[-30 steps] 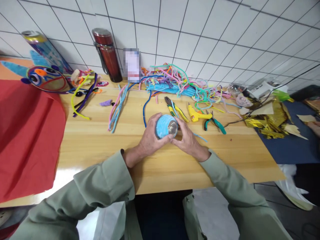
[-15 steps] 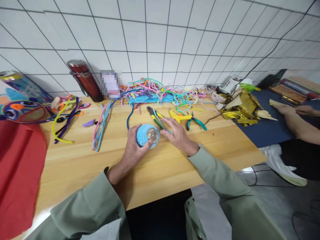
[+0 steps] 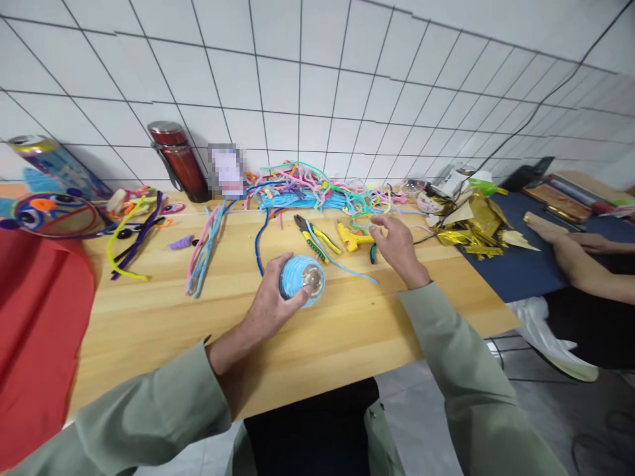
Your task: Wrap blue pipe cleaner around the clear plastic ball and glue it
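Observation:
My left hand (image 3: 278, 292) is wrapped round a ball coiled with light blue pipe cleaner (image 3: 294, 276), its thumb over a clear, uncoiled patch. A loose light blue pipe cleaner (image 3: 347, 270) lies across the yellow-and-black pliers (image 3: 318, 239), just beyond the ball. My right hand (image 3: 399, 250) hovers further right, fingers bent and apart, with nothing seen in it. Beside its fingertips rests a yellow glue gun (image 3: 353, 237). Under that hand are teal-handled pliers (image 3: 374, 254), mostly hidden.
Along the wall lies a heap of coloured pipe cleaners (image 3: 307, 192). A red flask (image 3: 179, 162) and a can (image 3: 59, 165) stand at the left, near red cloth (image 3: 44, 330). Gold foil (image 3: 473, 225) lies right, by another person's hands (image 3: 570, 248).
My right hand has let go of the light blue pipe cleaner and moved right, over the teal pliers. The strip now lies on the table. My left hand still holds the ball.

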Available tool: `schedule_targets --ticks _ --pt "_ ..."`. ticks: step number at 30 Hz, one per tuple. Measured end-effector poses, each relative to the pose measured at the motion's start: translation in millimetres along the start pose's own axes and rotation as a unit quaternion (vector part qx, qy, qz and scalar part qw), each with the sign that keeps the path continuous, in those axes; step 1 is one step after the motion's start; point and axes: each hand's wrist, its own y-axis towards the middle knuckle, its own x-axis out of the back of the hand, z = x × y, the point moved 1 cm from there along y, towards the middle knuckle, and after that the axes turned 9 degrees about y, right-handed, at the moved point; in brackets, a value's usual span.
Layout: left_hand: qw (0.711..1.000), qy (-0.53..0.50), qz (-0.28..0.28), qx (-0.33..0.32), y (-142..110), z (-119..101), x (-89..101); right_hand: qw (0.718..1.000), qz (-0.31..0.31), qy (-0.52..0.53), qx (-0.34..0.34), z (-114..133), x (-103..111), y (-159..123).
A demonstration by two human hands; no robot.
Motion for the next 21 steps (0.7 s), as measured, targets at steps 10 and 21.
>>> schedule_targets --ticks 10,21 --pt "0.992 0.053 -0.021 -0.11 -10 16 11.1 0.993 0.035 0.022 0.112 29 -59 -22" --pt "0.993 0.048 -0.021 -0.103 -12 17 12.6 0.974 0.12 -0.186 0.044 -47 -38 2"
